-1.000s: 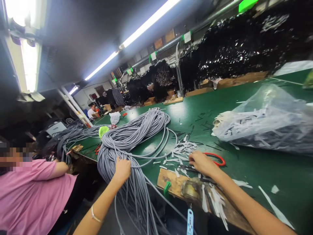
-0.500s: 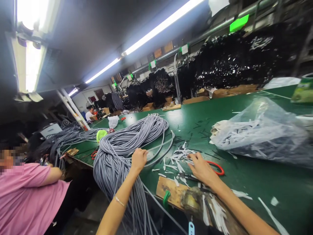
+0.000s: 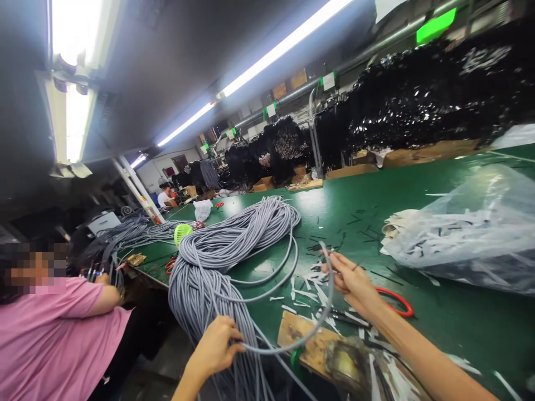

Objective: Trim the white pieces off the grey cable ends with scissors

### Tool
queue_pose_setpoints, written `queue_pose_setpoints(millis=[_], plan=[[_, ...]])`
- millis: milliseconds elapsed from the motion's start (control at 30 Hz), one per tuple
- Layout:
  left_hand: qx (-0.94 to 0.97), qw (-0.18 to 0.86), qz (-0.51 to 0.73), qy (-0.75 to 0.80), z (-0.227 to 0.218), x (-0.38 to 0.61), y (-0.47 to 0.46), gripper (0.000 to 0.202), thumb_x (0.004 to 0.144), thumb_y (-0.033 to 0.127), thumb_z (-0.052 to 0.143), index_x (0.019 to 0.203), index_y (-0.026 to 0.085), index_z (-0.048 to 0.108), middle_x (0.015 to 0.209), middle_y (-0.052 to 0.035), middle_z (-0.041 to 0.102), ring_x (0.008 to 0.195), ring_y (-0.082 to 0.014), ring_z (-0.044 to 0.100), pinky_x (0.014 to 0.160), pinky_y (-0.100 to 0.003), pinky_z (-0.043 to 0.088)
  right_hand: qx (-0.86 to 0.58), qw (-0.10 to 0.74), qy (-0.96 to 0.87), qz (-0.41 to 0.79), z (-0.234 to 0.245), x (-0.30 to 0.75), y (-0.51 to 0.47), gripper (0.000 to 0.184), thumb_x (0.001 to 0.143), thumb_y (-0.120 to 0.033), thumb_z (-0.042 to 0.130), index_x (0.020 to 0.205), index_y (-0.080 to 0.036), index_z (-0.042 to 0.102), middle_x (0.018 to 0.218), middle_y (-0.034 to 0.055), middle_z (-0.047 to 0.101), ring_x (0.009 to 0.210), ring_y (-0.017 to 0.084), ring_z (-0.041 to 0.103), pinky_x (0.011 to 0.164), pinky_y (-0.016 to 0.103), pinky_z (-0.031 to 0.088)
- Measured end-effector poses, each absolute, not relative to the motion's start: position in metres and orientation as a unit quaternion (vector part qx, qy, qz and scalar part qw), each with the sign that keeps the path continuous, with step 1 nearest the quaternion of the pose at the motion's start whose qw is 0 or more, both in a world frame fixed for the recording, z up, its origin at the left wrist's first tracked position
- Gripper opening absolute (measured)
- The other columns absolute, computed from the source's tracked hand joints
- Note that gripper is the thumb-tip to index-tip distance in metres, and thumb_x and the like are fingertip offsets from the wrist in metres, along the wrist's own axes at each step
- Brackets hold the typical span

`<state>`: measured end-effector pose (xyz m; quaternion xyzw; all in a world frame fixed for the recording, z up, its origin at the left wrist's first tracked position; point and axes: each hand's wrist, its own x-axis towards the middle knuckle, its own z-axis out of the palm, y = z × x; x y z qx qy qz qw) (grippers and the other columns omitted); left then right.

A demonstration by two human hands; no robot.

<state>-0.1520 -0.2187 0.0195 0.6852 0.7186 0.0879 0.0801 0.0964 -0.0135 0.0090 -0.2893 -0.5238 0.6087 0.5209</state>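
Left hand low in foreground, thumb and fingers clamped on a single grey cable; the cable bows out rightward over a wooden board and curves up to its loose end by the right hand. Metal fixture mounted on the board, white strips lying about it. Right hand over the table, fingertips drawn near each other behind the cable's upper stretch; whether they grip it, cannot tell. Beneath and beside that hand, a scatter of white scraps; red-handled scissors partly behind the wrist. Off to left, a seated co-worker in a pink shirt. Large grey cable bundle lies on the green table, its near part hanging over the edge. Clear plastic bag of pale strips at right. Lime-green basket against the bundle's left side; small white bag beyond. Farther back, dark glossy masses along the wall.
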Motion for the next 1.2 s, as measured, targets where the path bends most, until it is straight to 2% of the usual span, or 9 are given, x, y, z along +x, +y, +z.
queue_pose_setpoints(millis=[100, 233, 300, 367, 500, 700, 833, 1000, 1200], plan=[[0.643, 0.095, 0.109, 0.752, 0.022, -0.137, -0.212, 0.019, 0.070, 0.011, 0.061, 0.085, 0.018, 0.072, 0.093, -0.0094, 0.065, 0.094, -0.0276, 0.057, 0.087, -0.042, 0.043, -0.281, 0.561, -0.484, 0.610, 0.016, 0.108, -0.018, 0.055, 0.058, -0.070, 0.061, 0.080, -0.020, 0.063, 0.047, -0.0058, 0.043, 0.034, 0.003, 0.021, 0.032, 0.017, 0.017], [0.613, 0.157, 0.338, 0.697, 0.012, -0.072, -0.171, 0.033, 0.080, 0.014, 0.048, 0.107, 0.021, 0.066, 0.111, -0.0076, 0.064, 0.107, -0.0244, 0.055, 0.098, -0.037, 0.039, -0.277, 0.585, -0.468, 0.602, 0.018, 0.111, -0.030, 0.056, 0.057, -0.069, 0.064, 0.082, -0.020, 0.065, 0.049, -0.0055, 0.043, 0.038, 0.005, 0.030, 0.033, 0.016, 0.024], [0.600, 0.243, 0.425, 0.633, 0.006, -0.026, -0.144, 0.039, 0.082, 0.021, 0.050, 0.120, 0.020, 0.058, 0.115, -0.0083, 0.063, 0.099, -0.0221, 0.059, 0.092, -0.034, 0.045, -0.275, 0.589, -0.480, 0.589, 0.019, 0.112, -0.034, 0.054, 0.058, -0.068, 0.064, 0.081, -0.019, 0.066, 0.049, -0.0048, 0.044, 0.039, 0.005, 0.032, 0.033, 0.017, 0.028], [0.582, 0.332, 0.487, 0.560, 0.005, 0.014, -0.119, 0.049, 0.084, 0.028, 0.050, 0.131, 0.017, 0.048, 0.117, -0.0104, 0.061, 0.081, -0.0176, 0.062, 0.074, -0.029, 0.051, -0.273, 0.591, -0.510, 0.562, 0.021, 0.116, -0.034, 0.052, 0.061, -0.068, 0.062, 0.079, -0.019, 0.068, 0.049, -0.0032, 0.047, 0.042, 0.008, 0.039, 0.036, 0.019, 0.035], [0.592, 0.268, 0.535, 0.540, 0.015, 0.045, -0.091, 0.038, 0.087, 0.032, 0.045, 0.110, 0.010, 0.066, 0.082, -0.0099, 0.068, 0.064, -0.0162, 0.056, 0.059, -0.026, 0.046, -0.284, 0.611, -0.552, 0.491, 0.027, 0.135, -0.031, 0.049, 0.059, -0.067, 0.064, 0.072, -0.019, 0.069, 0.060, 0.0028, 0.061, 0.054, 0.014, 0.054, 0.048, 0.024, 0.047], [0.706, 0.125, 0.422, 0.554, 0.040, 0.015, -0.078, 0.027, 0.086, 0.027, 0.049, 0.095, 0.019, 0.073, 0.059, -0.0035, 0.062, 0.051, -0.0128, 0.048, 0.051, -0.024, 0.036, -0.345, 0.640, -0.497, 0.473, 0.032, 0.155, -0.027, 0.040, 0.050, -0.056, 0.075, 0.059, -0.018, 0.067, 0.058, 0.0021, 0.063, 0.051, 0.013, 0.055, 0.048, 0.022, 0.045], [0.728, 0.111, 0.398, 0.547, 0.048, 0.013, -0.062, 0.024, 0.084, 0.022, 0.051, 0.084, 0.018, 0.075, 0.059, -0.0040, 0.063, 0.052, -0.0128, 0.050, 0.052, -0.023, 0.037, -0.365, 0.629, -0.455, 0.515, 0.032, 0.155, -0.026, 0.041, 0.047, -0.054, 0.077, 0.062, -0.017, 0.066, 0.053, 0.0010, 0.060, 0.048, 0.013, 0.055, 0.043, 0.021, 0.044], [0.697, 0.178, 0.483, 0.499, 0.040, 0.022, -0.049, 0.024, 0.080, 0.017, 0.051, 0.084, 0.015, 0.074, 0.070, -0.0074, 0.068, 0.061, -0.0150, 0.056, 0.058, -0.024, 0.043, -0.382, 0.611, -0.455, 0.523, 0.033, 0.151, -0.025, 0.043, 0.045, -0.055, 0.078, 0.059, -0.017, 0.063, 0.054, 0.0023, 0.060, 0.048, 0.014, 0.056, 0.043, 0.023, 0.045], [0.679, 0.203, 0.486, 0.512, 0.032, 0.025, -0.051, 0.026, 0.082, 0.026, 0.051, 0.087, 0.015, 0.075, 0.057, -0.0032, 0.058, 0.050, -0.0118, 0.044, 0.049, -0.023, 0.034, -0.426, 0.610, -0.478, 0.467, 0.024, 0.146, -0.023, 0.047, 0.054, -0.064, 0.068, 0.061, -0.017, 0.061, 0.052, 0.0019, 0.057, 0.046, 0.012, 0.052, 0.041, 0.022, 0.042]])
